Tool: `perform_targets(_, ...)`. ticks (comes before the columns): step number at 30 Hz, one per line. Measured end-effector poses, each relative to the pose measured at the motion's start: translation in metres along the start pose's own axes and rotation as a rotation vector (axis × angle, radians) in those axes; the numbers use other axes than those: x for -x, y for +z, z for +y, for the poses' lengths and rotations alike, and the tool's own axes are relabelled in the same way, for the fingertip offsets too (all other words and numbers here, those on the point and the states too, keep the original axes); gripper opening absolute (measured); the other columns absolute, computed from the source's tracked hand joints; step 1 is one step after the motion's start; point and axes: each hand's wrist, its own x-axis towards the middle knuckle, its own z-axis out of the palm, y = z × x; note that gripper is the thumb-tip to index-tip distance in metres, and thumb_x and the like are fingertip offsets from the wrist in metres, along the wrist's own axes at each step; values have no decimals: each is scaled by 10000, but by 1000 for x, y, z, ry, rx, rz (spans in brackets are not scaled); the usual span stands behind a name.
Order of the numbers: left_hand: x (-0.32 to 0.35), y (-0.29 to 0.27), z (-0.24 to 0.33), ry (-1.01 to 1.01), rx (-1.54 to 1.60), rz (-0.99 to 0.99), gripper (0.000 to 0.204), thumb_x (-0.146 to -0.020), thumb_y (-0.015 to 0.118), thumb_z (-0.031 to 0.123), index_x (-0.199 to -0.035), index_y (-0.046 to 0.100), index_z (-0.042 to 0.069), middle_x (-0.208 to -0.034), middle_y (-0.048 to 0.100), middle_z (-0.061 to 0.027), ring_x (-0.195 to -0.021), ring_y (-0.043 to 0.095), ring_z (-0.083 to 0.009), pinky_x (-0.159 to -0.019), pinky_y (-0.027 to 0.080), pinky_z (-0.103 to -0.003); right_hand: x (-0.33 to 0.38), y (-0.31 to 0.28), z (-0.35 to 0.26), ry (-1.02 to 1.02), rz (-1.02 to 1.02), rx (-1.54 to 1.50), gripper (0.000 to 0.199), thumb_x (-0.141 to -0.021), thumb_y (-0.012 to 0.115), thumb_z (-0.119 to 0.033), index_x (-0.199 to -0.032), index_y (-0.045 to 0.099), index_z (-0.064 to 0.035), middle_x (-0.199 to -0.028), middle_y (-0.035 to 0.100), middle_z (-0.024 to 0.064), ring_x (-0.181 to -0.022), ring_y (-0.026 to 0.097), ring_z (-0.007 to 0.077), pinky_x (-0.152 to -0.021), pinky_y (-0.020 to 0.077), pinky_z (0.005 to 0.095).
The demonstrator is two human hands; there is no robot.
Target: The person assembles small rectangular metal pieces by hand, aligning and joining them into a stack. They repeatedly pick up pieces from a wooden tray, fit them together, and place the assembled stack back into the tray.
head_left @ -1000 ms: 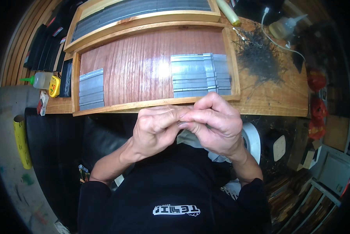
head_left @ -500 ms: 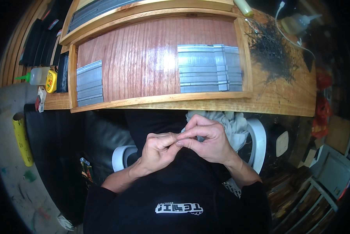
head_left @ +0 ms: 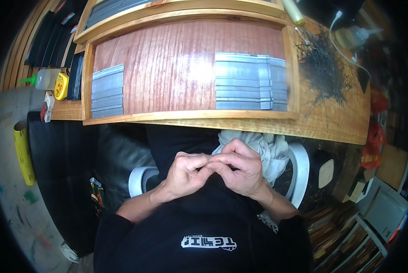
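My left hand (head_left: 188, 174) and my right hand (head_left: 240, 169) meet over my lap, fingertips pinched together and touching. Whatever lies between the fingers is hidden or too small to name. Beyond them on the table sits a shallow wooden tray (head_left: 190, 117) with a reddish wood-grain base. Grey flat strips (head_left: 107, 91) line its left end, and a wider block of grey strips (head_left: 240, 84) fills part of its right side. Neither hand touches the tray.
Loose thin black strands (head_left: 324, 68) are heaped on the table (head_left: 336, 123) at the right, near a cable and a clear squeeze bottle (head_left: 352, 37). At the left stand a yellow container (head_left: 60, 86) and a green-tipped bottle (head_left: 47, 78). A white cloth (head_left: 270, 150) lies beyond my right hand.
My right-hand fingers have folded in closer against the left fingertips. The whole view has shifted and turned slightly; the tray and strips look unmoved on the table.
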Motion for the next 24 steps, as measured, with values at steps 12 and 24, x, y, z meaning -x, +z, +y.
perform_targets(12, -1, 0, -1, -1, 27, -25, 121, -922, 734, -30, -1035, 765, -57, -879, 783, -162, -795, 776, -186, -670, 576, -269, -1, -1, -8, 188, -27, -68, 179, -818, 865, -10, -986, 806, -25, -859, 605, 19, -690, 550, 85, -568, 431, 239)
perform_targets(24, -5, -3, -3, 10, 57, -50, 56, -933, 700, -23, -952, 745, -51, -762, 725, -149, -644, 702, -182, -584, 512, -281, 4, 7, -7, 81, 34, 28, 153, -831, 862, -49, -969, 802, -24, -821, 610, 50, -695, 577, 148, -583, 455, 279)
